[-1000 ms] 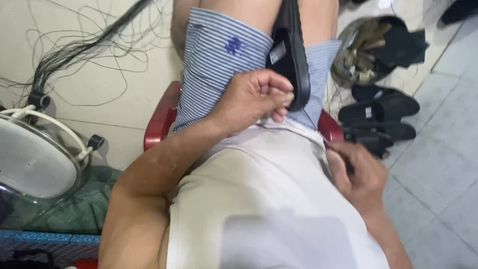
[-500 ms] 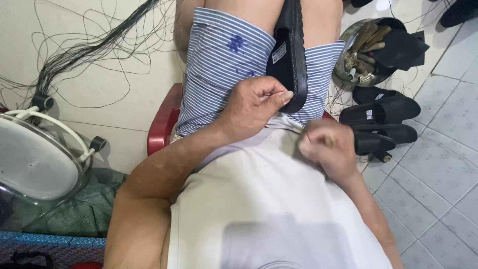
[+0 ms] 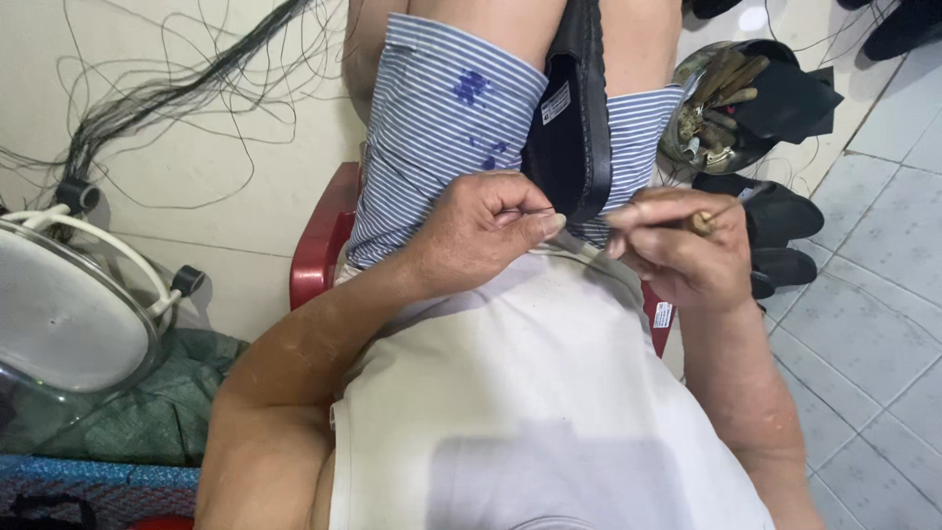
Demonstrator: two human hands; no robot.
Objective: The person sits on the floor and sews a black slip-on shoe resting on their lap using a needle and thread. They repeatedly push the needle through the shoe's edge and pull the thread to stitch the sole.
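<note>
A black shoe (image 3: 574,128) stands on end, clamped between my thighs in blue striped shorts (image 3: 442,128). My left hand (image 3: 486,231) is closed at the shoe's lower edge, with thumb and forefinger pinched against it. Just to the right, my right hand (image 3: 687,260) grips a thin awl with a wooden handle (image 3: 702,222), its tip pointing left toward the shoe. A pale strand (image 3: 579,247) runs between the two hands, over my white shirt.
I sit on a red plastic chair (image 3: 314,257). A metal bowl of tools (image 3: 721,103) and black sandals (image 3: 785,221) lie on the tiled floor at right. At left there is a fan (image 3: 69,314), a green cloth (image 3: 147,412) and loose black threads (image 3: 167,93).
My right hand has risen from beside my lap to the shoe's lower edge, now holding the awl close to my left hand. The left hand stayed at the shoe.
</note>
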